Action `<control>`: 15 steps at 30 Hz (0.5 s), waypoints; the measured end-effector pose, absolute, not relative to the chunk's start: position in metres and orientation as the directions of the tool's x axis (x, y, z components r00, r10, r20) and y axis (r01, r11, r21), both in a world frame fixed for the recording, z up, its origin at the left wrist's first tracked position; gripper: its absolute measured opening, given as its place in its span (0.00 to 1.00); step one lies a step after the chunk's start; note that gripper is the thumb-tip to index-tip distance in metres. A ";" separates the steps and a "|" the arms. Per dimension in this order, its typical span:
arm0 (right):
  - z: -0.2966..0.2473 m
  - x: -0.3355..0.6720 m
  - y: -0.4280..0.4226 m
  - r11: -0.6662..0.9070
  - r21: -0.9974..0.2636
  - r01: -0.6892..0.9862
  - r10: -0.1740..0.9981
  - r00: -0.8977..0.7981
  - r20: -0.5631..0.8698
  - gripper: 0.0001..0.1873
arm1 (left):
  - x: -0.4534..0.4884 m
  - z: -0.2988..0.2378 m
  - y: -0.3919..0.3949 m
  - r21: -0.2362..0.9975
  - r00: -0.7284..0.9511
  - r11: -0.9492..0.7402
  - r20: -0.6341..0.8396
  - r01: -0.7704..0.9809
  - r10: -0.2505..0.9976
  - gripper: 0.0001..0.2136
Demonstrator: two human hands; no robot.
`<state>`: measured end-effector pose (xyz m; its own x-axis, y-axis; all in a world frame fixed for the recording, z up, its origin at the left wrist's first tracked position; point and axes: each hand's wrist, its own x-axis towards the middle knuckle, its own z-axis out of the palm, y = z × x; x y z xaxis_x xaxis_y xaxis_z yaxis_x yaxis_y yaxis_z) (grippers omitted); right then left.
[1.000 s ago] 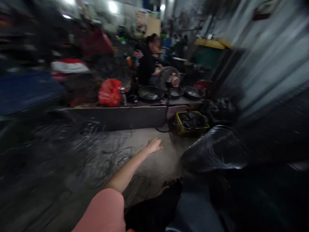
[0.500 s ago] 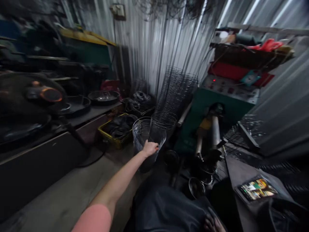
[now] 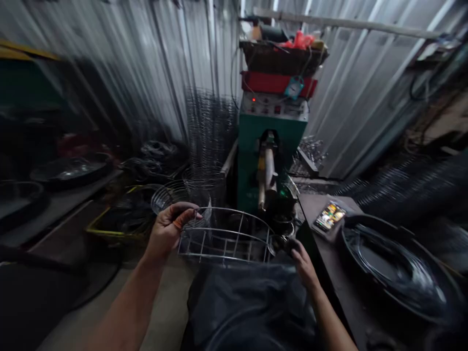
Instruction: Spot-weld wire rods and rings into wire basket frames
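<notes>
A wire basket (image 3: 224,237) is pinched by left hand (image 3: 166,231) and right hand (image 3: 302,263) fingers (image 3: 187,209) before a corrugated wall (image 3: 109,63).

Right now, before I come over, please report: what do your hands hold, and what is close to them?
Left hand and right hand both at the rim of a wire basket. Round wire frame just beyond left hand. Green spot welder ahead.

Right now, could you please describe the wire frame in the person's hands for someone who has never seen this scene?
Start at the green machine against the corrugated wall. In front of it, the person's left hand and right hand hold a wire frame between them. Unlike the taller wire stack behind, it is shallow, with widely spaced bars.
</notes>
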<state>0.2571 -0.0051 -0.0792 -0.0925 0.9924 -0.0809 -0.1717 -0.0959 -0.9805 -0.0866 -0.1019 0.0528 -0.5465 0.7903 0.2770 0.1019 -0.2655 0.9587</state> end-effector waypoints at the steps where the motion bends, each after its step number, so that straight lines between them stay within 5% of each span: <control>1: -0.062 0.258 -0.009 -0.075 -0.978 -0.194 0.983 -0.181 -0.039 0.30 | -0.075 0.043 -0.096 0.971 -0.529 -0.236 0.187 -0.027 0.828 0.15; 4: -0.024 0.262 -0.034 -0.226 -0.951 -0.212 0.857 -0.507 -0.090 0.34 | -0.050 0.015 -0.072 0.961 -0.437 -0.091 -0.033 -0.260 0.899 0.18; 7: -0.015 0.261 -0.059 -0.400 -0.906 -0.140 0.707 -0.676 -0.208 0.26 | -0.039 -0.003 -0.057 0.971 -0.354 0.029 -0.113 -0.236 0.928 0.21; 13: -0.042 0.243 -0.058 -0.360 -0.887 -0.291 0.886 -0.404 -0.227 0.23 | -0.006 -0.018 -0.079 0.993 -0.599 0.097 -0.034 0.074 0.800 0.23; 15: -0.052 0.232 -0.057 -0.355 -0.868 -0.347 0.904 -0.363 -0.225 0.25 | 0.019 -0.025 -0.091 0.984 -0.497 0.146 -0.078 0.100 0.864 0.25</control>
<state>0.2318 -0.0573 -0.0520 -0.3631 0.9043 -0.2246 -0.3473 -0.3551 -0.8679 0.0188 -0.0905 -0.0248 -0.4972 0.8641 -0.0782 0.0995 0.1463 0.9842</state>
